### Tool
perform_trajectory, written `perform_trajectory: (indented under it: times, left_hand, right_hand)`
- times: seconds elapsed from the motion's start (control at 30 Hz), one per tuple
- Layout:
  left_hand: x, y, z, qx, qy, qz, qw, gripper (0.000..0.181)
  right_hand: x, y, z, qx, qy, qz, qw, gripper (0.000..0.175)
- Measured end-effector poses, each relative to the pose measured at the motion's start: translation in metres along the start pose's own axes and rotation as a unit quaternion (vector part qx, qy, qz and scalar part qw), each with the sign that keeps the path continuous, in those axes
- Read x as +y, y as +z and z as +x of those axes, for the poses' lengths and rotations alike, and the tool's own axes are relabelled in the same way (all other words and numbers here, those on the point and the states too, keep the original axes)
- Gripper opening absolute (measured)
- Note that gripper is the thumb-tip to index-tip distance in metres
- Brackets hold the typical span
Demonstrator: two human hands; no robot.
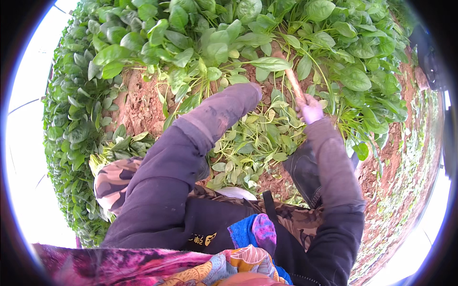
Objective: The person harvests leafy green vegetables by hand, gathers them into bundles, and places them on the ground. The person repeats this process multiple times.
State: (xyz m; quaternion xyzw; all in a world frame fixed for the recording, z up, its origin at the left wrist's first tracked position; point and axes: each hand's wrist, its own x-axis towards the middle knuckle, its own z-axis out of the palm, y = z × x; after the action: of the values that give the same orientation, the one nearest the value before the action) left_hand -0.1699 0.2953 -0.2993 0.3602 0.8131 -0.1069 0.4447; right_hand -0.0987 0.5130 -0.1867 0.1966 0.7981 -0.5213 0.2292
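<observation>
My right hand point(310, 110) is closed around the wooden handle point(294, 81) of a tool. The handle points up and to the left into the leafy green plants, which look like spinach point(323, 39), and leaves and blur hide the tool's head. My left arm reaches across the middle of the view to the edge of the standing plants. Of my left hand point(258, 91) only a small part shows past the sleeve, beside stems and leaves, so its fingers cannot be made out. Loose leaves point(264, 132) lie on the soil below both hands.
A bunch of cut spinach point(125, 146) lies at the left beside my camouflage-clad knee point(116, 182). Dense plants stand along the left and ahead. Reddish soil point(139, 103) shows between them, and more soil with scattered leaves point(404, 157) runs along the right. A dark object point(427, 57) is at the upper right.
</observation>
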Motion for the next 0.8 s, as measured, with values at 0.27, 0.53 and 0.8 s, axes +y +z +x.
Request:
perform_trajectory:
  times: [0.27,0.53,0.8]
  left_hand:
    - [-0.125,-0.043,0.009,0.320,-0.155,-0.308,0.882,0.034]
    - [-0.220,-0.014,-0.037,0.497,-0.107,-0.711,0.485,0.034]
    - [-0.186,-0.052,-0.022,0.384,-0.134,-0.223,0.886,0.037]
  right_hand:
    - [0.064,0.109,0.028,0.103,-0.069,0.183,0.975,0.038]
    - [0.052,0.173,0.039,0.042,-0.103,0.112,0.988,0.041]
    - [0.038,0.217,0.052,0.114,-0.221,0.074,0.966,0.051]
